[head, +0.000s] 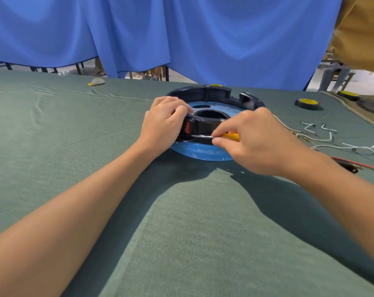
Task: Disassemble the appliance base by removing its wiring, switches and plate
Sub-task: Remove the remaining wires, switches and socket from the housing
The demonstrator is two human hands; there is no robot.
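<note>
The fingers [224, 127] of the right hand [261, 142] are closed in a pinch on the yellow handle of a screwdriver [230, 136]. Its thin metal shaft runs level to the left and its tip meets the lower edge of the black switch housing [205, 125], though the exact contact point is hard to make out. The fingers [177, 110] of the left hand [164, 123] curl over the far left end of that housing and grip it, just beside the red switch [188, 126] set in its front face.

The housing sits on the round appliance base [211, 93], whose black rim rises at the far side and whose blue plate [203, 154] shows beneath both hands. The base lies in the middle of the green-covered counter [74, 129].

To the right, loose white wires [318, 137] lie spread on the cloth, with a red wire [353, 163] nearer the right forearm. A black tape roll [307, 103] with a yellow core rests farther back. A blue curtain [160, 28] hangs behind the counter.
</note>
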